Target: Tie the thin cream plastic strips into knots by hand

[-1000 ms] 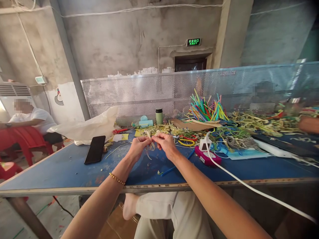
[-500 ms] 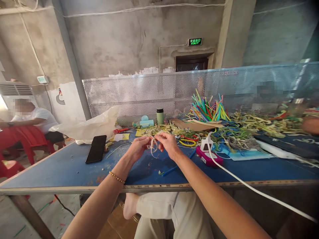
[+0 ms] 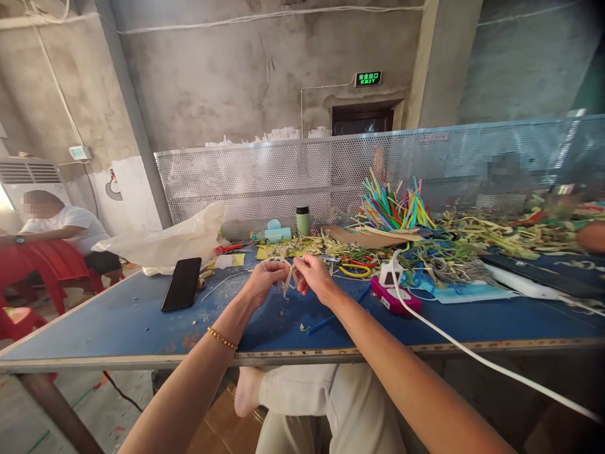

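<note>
Both hands meet over the blue table (image 3: 123, 321), around a thin pale strip (image 3: 286, 289) that hangs in a small loop between them. My left hand (image 3: 263, 281), with a beaded bracelet at the wrist, pinches the strip between thumb and fingers. The fingers of my right hand (image 3: 312, 276) are closed on the strip's other side. Behind the hands lies a heap of greenish-yellow strips (image 3: 309, 244). A blue stick (image 3: 326, 320) is on the table below my right hand.
A black phone (image 3: 182, 284) lies left, near a plastic bag (image 3: 174, 243). At right are yellow-handled pliers (image 3: 355, 271), a magenta box (image 3: 396, 296) with a white cable, and colourful sticks (image 3: 392, 205). A green bottle (image 3: 303, 222) stands behind. A person (image 3: 78, 221) sits far left.
The loop of pale strip has changed shape between my fingers, and both hands have shifted very slightly. The view has moved a little.
</note>
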`<state>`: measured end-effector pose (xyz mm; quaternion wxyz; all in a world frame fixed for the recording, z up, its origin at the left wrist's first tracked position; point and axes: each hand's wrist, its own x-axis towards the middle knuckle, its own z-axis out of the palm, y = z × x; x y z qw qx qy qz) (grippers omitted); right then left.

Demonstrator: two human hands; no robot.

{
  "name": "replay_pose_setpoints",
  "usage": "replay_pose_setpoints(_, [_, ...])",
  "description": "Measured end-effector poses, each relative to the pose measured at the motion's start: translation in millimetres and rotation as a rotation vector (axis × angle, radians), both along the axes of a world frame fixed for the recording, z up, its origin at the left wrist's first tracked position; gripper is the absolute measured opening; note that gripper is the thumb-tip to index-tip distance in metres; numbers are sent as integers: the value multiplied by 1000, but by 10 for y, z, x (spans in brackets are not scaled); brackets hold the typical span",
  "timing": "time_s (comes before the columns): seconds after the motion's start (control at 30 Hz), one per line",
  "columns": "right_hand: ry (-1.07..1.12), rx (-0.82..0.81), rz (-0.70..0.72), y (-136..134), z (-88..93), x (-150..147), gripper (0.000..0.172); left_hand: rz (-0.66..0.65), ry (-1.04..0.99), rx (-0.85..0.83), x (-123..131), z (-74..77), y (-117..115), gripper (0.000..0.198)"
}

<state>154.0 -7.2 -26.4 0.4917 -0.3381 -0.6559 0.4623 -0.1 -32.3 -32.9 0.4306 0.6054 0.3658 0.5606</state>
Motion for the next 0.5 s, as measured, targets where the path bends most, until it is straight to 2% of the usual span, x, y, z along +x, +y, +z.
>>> replay_pose_setpoints(0.1, [21, -69, 67, -22, 20, 1, 36, 24, 15, 37, 6, 10, -2, 17])
replay_pose_setpoints(0.3, [99, -81, 162, -30, 52, 22, 36, 81, 47, 58, 8, 22, 21, 23])
replay_pose_setpoints(0.5, [99, -89, 170, -16, 52, 29, 24, -77, 13, -26, 3, 32, -18, 26])
